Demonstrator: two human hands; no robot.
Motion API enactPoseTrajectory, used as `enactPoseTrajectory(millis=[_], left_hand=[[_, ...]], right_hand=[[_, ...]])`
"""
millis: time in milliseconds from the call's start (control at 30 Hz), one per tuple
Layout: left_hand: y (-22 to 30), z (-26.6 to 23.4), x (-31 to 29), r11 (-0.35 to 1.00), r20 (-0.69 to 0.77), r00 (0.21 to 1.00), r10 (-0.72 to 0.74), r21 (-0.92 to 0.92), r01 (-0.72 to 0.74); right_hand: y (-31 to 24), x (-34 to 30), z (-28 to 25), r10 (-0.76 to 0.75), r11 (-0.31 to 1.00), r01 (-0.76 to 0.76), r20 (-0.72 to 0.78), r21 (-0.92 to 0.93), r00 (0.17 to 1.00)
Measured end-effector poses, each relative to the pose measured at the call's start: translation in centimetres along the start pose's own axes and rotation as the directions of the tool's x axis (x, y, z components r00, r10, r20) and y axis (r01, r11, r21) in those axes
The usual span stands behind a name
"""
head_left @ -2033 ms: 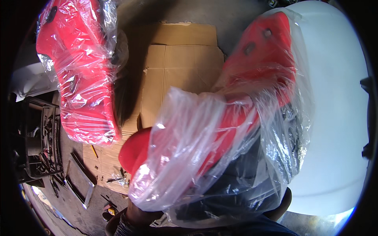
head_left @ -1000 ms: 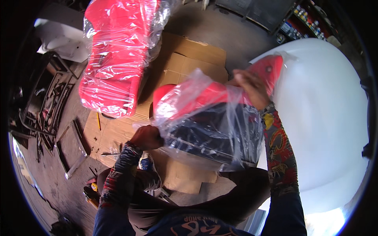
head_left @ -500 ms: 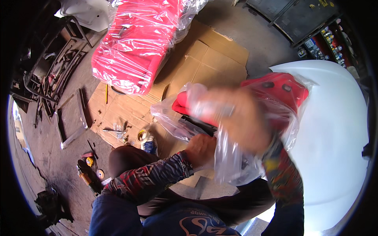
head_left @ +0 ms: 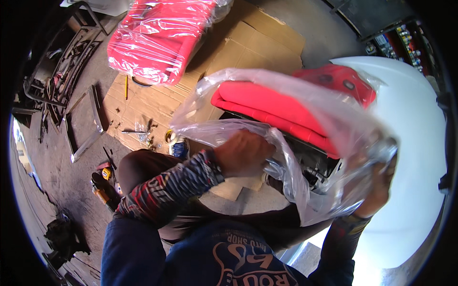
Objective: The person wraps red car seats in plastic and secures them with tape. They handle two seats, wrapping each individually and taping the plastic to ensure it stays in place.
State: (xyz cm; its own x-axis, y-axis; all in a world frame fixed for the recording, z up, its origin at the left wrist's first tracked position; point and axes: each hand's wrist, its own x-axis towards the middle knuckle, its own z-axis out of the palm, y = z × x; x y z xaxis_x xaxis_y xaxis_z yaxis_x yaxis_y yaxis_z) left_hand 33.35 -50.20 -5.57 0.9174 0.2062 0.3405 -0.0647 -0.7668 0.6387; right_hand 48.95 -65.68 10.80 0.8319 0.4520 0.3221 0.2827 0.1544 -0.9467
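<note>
- While you are bending over the work, a large, smooth white panel (head_left: 415,157) is curving along your right side.
- Flattened cardboard (head_left: 152,102) is covering part of the floor ahead of you.
- One red seat (head_left: 272,107) is lying directly in front of you, its far end overlapping the white panel in this view; I cannot tell whether they are touching.
- Another wrapped seat (head_left: 155,35), also red, is lying farther off, ahead and left, with clear plastic covering everything visible of it.
- A clear plastic bag (head_left: 205,129) is gaping around the nearer seat: red cushion and dark underside are showing bare through its mouth, while the far end is lying under plastic. I am judging this seat only partly covered.
- Your left hand (head_left: 245,152) is gripping the bag's near edge, fingers curled tight.
- Your right hand (head_left: 374,190), blurred, is apparently clutching gathered plastic at the opposite side.
- Smallest, a yellow pencil (head_left: 126,88) is lying on the cardboard.
</note>
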Motion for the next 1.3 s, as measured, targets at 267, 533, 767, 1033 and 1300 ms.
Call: enactPoseTrajectory(millis=[267, 533, 767, 1033, 1300], left_hand=[[-1.9, -1.2, -1.2, 0.985, -0.034, 0.998, 0.047, -0.165, -0.052], [-4.0, -5.1, -3.3, 0.983, -0.091, 0.994, 0.060, -0.166, -0.075], [-3.7, -7.1, -1.8, 0.939, -0.079, 0.950, -0.301, 0.147, 0.310], [-4.3, -6.8, -0.1, 0.890, -0.094, 0.899, -0.427, 0.133, 0.437], [-4.2, -9.1, 0.2, 0.702, 0.161, 0.702, -0.693, 0.369, 0.609]], right_hand=[[-0.8, -0.3, 2.7, -0.114, 0.979, -0.062, 0.779, 0.192, 0.616], [2.1, -4.4, 2.5, 0.132, 0.985, 0.064, 0.940, -0.160, 0.314], [-0.8, 0.9, -2.5, -0.116, 0.987, 0.108, 0.064, 0.119, 0.991], [1.7, 0.8, 0.6, -0.015, 0.929, 0.208, 0.533, -0.305, 0.846], [9.5, -2.3, 6.7, 0.540, 0.540, 0.575, 0.777, -0.615, 0.324]])
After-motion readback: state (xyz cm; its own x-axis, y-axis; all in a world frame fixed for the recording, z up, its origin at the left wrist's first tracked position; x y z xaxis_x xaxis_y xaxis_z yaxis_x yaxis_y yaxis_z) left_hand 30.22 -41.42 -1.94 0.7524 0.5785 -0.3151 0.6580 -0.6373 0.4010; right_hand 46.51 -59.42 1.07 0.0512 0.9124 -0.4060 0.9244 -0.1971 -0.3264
